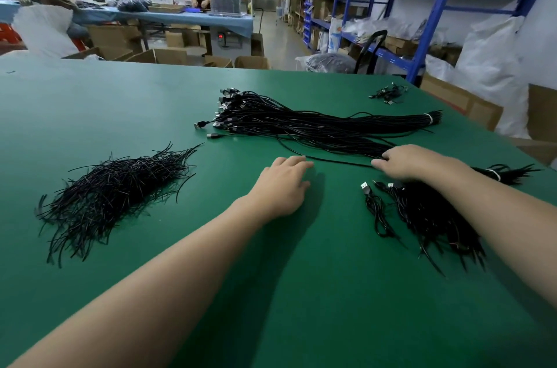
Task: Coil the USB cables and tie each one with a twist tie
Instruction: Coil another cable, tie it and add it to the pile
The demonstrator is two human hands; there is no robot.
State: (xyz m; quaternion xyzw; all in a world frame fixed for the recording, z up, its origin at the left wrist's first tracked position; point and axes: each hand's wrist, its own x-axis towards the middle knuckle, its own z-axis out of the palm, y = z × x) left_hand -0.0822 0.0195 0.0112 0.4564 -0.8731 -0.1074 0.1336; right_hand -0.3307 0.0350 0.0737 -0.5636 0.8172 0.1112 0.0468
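Table: green top (120,96), wide, everything below lies on it.
Left hand (283,183): flat, palm down, fingers straight and a little spread – holding nothing, fingertips just short of a single loose cable (331,160).
Right hand (416,161): lies over the near edge of the big cable bundle (316,123), fingertips on that loose cable; from here I cannot tell whether it pinches the strand or only touches it.
Big cable bundle: centre, far from the person, plugs fanned to the left, a white band (429,119) at its right end.
Second bundle (428,217): near right, partly under the right forearm.
Coiled cable (376,211): just left of the second bundle, plug pointing far.
Twist ties (111,189): a loose black heap – near left, well apart from both hands.
Small cable cluster (388,93): far right corner.
Beyond: blue shelving (422,20) on the right.
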